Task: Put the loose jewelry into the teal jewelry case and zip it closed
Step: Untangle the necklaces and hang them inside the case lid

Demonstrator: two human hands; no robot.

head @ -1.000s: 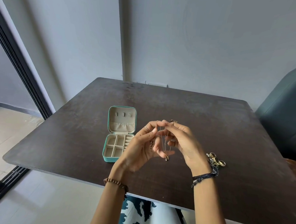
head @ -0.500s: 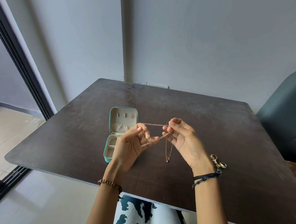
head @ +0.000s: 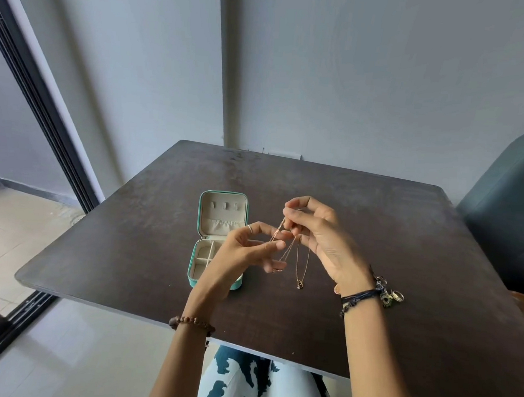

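The teal jewelry case [head: 224,196] lies open on the dark table [head: 375,236], lid up, cream compartments showing. A thin gold necklace [head: 302,263] with a small pendant hangs above the table, just right of the case. My right hand [head: 319,235] pinches the chain near its top. My left hand [head: 245,252] holds another part of the chain between its fingers, in front of the case's lower half. A small heap of loose rings and jewelry [head: 391,295] lies on the table behind my right wrist.
A teal chair [head: 505,219] stands at the table's right side. A dark-framed glass door [head: 30,98] runs along the left. The wall is close behind the table's far edge. My patterned lap shows under the near edge.
My hands, first close together, drew apart and stretched the chain. Now my right hand is higher and the chain runs down to my left hand, with the pendant loop hanging.
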